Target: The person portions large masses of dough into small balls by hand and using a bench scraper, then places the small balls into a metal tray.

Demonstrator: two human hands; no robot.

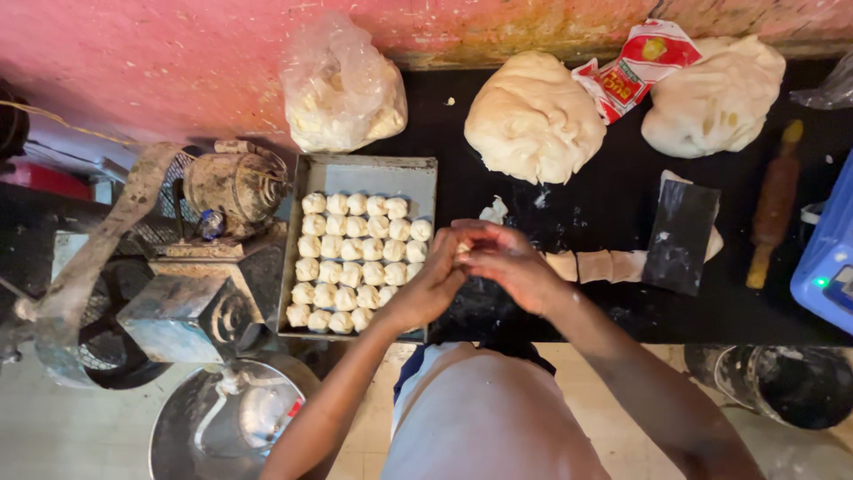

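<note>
My left hand and my right hand are cupped together over the black worktop, closed around a small piece of dough that barely shows between the fingers. Just left of them a grey metal tray holds several rows of small pale dough balls. To the right of my hands lies a strip of cut dough pieces, partly under a black scraper.
Two large dough mounds sit at the back with a red and white packet between them. A clear bag of dough, a wooden rolling pin, a blue scale, a rusty machine and a metal mixing bowl surround the worktop.
</note>
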